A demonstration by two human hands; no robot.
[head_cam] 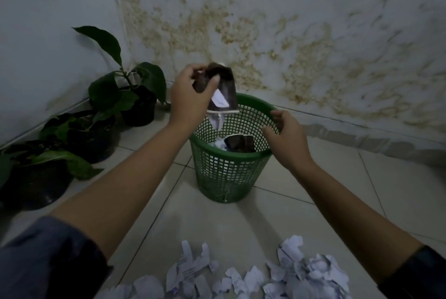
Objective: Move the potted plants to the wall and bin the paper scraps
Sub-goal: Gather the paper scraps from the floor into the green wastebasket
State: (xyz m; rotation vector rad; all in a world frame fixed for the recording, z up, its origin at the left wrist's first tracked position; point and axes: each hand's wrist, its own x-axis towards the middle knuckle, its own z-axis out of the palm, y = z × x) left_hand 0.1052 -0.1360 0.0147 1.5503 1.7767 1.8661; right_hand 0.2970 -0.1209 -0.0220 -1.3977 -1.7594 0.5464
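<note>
My left hand [190,96] is shut on a bunch of dark and white paper scraps [223,92], held just above the far rim of the green mesh bin [226,173]. A white strip hangs from the bunch into the bin. More scraps [237,143] lie inside the bin. My right hand [287,139] hovers at the bin's right rim, fingers apart and holding nothing. A pile of torn white paper scraps [265,277] covers the floor at the near edge. Three potted plants in black pots [138,108] [91,139] [36,183] stand in a row along the left wall.
The stained white wall [313,45] meets the left wall in a corner behind the bin. Pale floor tiles [205,226] lie between the bin and the scrap pile. A low ledge [362,139] runs along the foot of the back wall.
</note>
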